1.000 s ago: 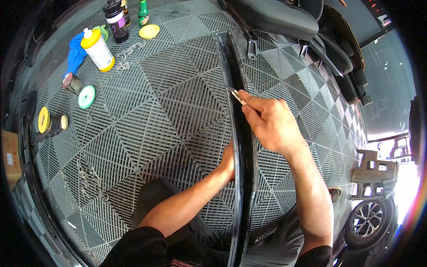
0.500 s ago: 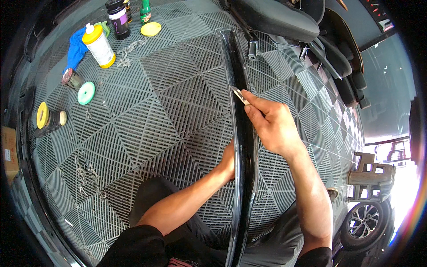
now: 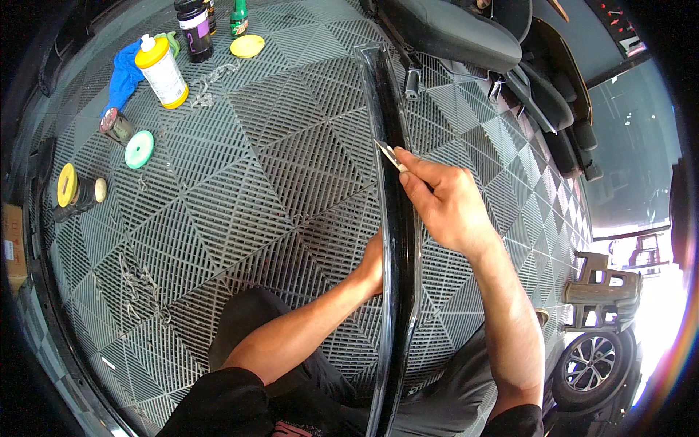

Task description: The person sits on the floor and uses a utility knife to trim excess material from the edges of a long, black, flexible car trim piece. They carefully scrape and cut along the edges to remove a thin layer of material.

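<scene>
A long, glossy black trim strip runs away from my lap, with a clear film-like edging along its left side. Pinched between the thumb and fingers of my right hand is a small utility knife, pale-handled with a thin pointed blade. Its tip meets the strip's left edge, and the hand is above the strip's right side. From the left, my left hand reaches to the strip and passes behind it; the strip hides its fingers.
Grey slatted tiles cover the floor. At far left stand a yellow-and-white bottle, a dark jar, a blue cloth, a green pad and a polisher. Car seats sit far right, a plastic step stool nearer.
The view has shifted very slightly. The knife's tip remains at nearly the same place on the strip's left edge, and both hands hold their positions.
</scene>
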Available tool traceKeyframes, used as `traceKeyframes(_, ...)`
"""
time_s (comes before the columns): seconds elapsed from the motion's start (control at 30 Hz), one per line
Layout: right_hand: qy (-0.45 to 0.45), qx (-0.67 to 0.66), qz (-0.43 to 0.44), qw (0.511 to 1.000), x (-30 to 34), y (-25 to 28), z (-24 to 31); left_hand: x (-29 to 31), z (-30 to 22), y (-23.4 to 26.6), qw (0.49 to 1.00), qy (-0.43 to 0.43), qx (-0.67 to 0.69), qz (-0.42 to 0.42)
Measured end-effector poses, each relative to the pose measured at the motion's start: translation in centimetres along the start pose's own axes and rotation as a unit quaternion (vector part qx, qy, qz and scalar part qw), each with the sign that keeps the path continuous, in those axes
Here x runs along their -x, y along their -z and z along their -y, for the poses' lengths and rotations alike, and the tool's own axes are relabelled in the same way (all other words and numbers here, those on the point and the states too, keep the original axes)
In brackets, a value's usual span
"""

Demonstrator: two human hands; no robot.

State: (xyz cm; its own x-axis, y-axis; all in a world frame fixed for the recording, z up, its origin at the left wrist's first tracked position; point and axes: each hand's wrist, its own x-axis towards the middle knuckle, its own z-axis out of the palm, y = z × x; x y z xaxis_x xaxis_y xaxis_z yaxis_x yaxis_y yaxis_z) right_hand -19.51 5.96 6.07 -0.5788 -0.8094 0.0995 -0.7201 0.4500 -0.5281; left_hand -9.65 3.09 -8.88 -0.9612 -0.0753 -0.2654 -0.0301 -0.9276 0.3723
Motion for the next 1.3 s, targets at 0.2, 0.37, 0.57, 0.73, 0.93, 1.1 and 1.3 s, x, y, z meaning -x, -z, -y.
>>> traceKeyframes(0.2, -0.028, 0.014, 0.02, 0.999, 0.5, 0.2, 0.8, 0.1, 0.1, -0.1, 1.0, 0.002, -0.009, -0.019)
traceKeyframes(0.37, -0.029, 0.051, 0.03, 0.998, 1.0, 0.4, 0.7, 0.1, 0.2, -0.3, 0.999, -0.004, -0.033, -0.002)
traceKeyframes(0.57, -0.037, 0.079, 0.048, 0.995, 2.3, 0.6, 1.5, 0.2, 0.1, -0.1, 0.998, 0.001, -0.059, -0.014)
traceKeyframes(0.73, -0.011, 0.09, 0.026, 0.996, 3.2, 0.3, 1.2, 0.5, -0.3, -0.8, 0.998, -0.011, -0.059, -0.032)
traceKeyframes(0.93, -0.001, 0.088, 0.028, 0.996, 4.3, 0.2, 1.4, 0.8, -0.9, -1.1, 0.995, 0.0, -0.092, -0.03)
traceKeyframes(1.1, -0.003, 0.087, 0.035, 0.996, 5.6, 0.1, 1.5, 0.7, -1.1, -1.2, 0.995, 0.0, -0.095, -0.035)
traceKeyframes(1.3, -0.01, 0.102, 0.037, 0.994, 7.1, -0.2, 1.7, 0.7, -0.8, -0.5, 0.989, -0.011, -0.144, -0.036)
